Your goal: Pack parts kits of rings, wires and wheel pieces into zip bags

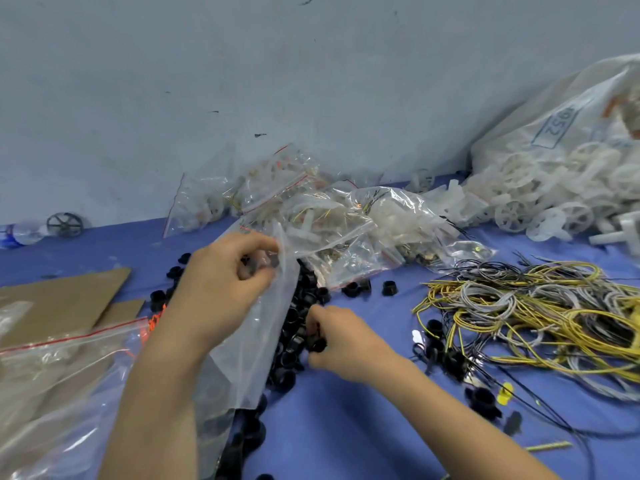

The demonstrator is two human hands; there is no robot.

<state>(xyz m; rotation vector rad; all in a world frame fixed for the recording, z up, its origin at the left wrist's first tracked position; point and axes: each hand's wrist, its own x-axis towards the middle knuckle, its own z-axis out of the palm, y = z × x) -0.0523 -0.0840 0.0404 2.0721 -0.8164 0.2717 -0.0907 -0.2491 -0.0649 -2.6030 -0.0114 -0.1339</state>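
- my left hand (225, 275) has its grip clamped on the mouth of a clear zip bag (256, 341), thumb and fingers pinching the film. the bag hangs over the left side of the pile of black rings (294, 323) and hides part of it.
- my right hand (341, 341) sits at the pile's right edge, grip closed round some black rings; i cannot tell how many.
- right of the pile, a tangle of yellow, grey and black wires (536, 313) lies on the blue tabletop (346, 427), with stray rings between.
- behind the pile is a heap of filled bags (329, 230). farther right, white wheel pieces (554, 199) lie against a big sack (571, 126), which is cut off by the frame.
- left of the pile are cardboard (65, 299) and empty zip bags (62, 368), blurred at the edge.
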